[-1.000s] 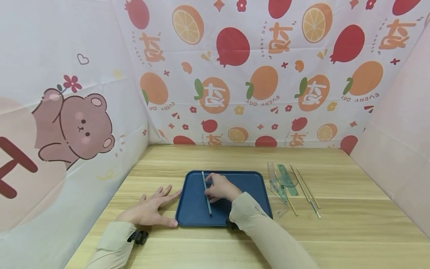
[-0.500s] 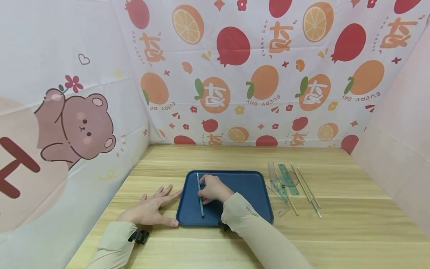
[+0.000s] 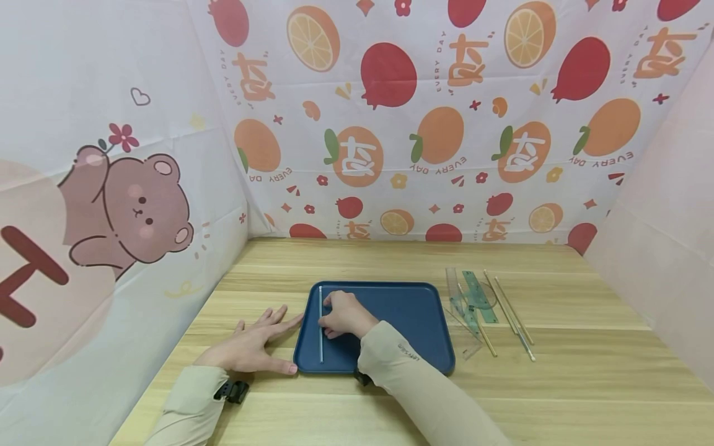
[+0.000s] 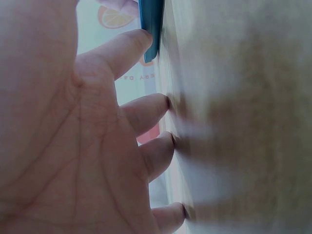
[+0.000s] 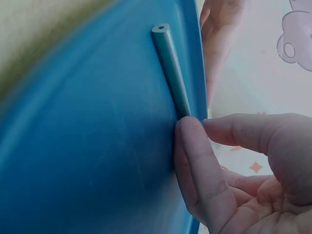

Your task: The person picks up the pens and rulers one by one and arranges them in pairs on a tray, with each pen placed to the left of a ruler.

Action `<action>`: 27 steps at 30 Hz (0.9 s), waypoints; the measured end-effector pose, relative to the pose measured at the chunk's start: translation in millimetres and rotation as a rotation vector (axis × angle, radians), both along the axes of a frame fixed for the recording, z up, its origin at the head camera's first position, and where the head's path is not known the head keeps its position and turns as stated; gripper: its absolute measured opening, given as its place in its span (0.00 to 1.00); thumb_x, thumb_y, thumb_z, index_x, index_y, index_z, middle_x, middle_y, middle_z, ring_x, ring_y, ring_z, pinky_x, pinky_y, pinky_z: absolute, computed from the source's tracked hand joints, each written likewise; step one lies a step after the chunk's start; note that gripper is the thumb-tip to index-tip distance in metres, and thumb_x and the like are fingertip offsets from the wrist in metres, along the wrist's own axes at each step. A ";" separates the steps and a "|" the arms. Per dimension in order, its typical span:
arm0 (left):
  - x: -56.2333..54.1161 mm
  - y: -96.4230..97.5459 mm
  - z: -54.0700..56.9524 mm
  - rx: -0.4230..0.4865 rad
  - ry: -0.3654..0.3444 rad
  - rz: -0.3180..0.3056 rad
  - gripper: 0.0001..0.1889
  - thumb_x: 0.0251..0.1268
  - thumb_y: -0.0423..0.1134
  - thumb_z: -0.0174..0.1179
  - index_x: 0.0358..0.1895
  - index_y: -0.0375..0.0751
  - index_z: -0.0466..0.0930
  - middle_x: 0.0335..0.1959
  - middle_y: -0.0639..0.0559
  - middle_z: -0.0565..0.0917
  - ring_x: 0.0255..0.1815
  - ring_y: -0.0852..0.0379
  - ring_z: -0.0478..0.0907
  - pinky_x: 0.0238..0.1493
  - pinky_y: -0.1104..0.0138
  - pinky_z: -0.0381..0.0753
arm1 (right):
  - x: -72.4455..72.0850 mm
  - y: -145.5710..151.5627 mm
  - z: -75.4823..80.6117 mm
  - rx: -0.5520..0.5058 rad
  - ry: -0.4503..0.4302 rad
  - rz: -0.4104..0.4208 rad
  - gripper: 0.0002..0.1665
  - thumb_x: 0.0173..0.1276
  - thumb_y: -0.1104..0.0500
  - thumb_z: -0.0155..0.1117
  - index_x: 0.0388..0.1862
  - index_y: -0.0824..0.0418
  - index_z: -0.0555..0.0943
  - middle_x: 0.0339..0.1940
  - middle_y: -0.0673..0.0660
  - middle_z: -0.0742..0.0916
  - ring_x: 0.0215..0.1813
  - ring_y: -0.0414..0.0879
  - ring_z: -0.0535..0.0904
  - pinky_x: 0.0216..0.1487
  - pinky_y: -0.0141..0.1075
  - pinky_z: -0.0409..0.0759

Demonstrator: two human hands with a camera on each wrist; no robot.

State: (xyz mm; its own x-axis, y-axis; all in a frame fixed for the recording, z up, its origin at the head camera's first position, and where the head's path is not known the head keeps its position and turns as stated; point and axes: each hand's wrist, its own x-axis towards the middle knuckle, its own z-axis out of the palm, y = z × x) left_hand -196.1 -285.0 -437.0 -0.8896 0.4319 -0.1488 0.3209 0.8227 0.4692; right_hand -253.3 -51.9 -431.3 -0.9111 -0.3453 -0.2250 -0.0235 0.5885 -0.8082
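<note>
A blue-green unsharpened pencil (image 3: 321, 347) with a whitish far end lies lengthwise near the left side of the dark blue tray (image 3: 390, 300). My right hand (image 3: 347, 314) holds it about its middle; in the right wrist view the fingertips (image 5: 192, 127) cover one side and the thumb is on the other. The flat blunt end of the pencil (image 5: 170, 63) shows the lead. My left hand (image 3: 251, 347) is spread beside the tray, its thumb and index finger at the left rim. In the left wrist view, other fingertips (image 4: 161, 105) rest on the table.
Right of the tray lie a clear ruler (image 3: 452, 288), a green ruler (image 3: 481, 297), clear set squares (image 3: 465, 337) and several pencils (image 3: 512, 313). Printed cloth (image 3: 413, 186) hangs behind the wooden table (image 3: 569, 371) and along both sides.
My right hand has moved left across the tray with the pencil, which has turned from slanted to nearly parallel with the tray's left side. My left hand has stayed put.
</note>
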 end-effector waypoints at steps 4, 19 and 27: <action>-0.8 -0.2 -0.3 0.001 0.000 -0.005 0.56 0.55 0.70 0.76 0.86 0.60 0.61 0.89 0.31 0.50 0.88 0.21 0.40 0.69 0.12 0.35 | 0.8 -2.7 0.0 -0.008 -0.003 0.005 0.31 0.75 0.67 0.70 0.74 0.71 0.75 0.26 0.59 0.90 0.28 0.47 0.92 0.30 0.34 0.90; -1.8 0.0 0.2 0.009 -0.010 -0.004 0.55 0.55 0.69 0.76 0.86 0.61 0.61 0.89 0.33 0.49 0.89 0.23 0.38 0.70 0.13 0.32 | 3.7 -6.9 1.7 -0.050 -0.039 0.036 0.31 0.75 0.67 0.71 0.74 0.70 0.76 0.28 0.60 0.92 0.32 0.49 0.93 0.34 0.36 0.92; -2.5 -0.1 -1.0 0.015 -0.020 -0.005 0.55 0.56 0.68 0.77 0.86 0.60 0.61 0.89 0.32 0.49 0.89 0.22 0.37 0.70 0.14 0.32 | 7.9 -9.4 4.0 -0.049 -0.043 0.054 0.31 0.75 0.66 0.70 0.74 0.70 0.76 0.29 0.60 0.92 0.33 0.49 0.93 0.35 0.36 0.92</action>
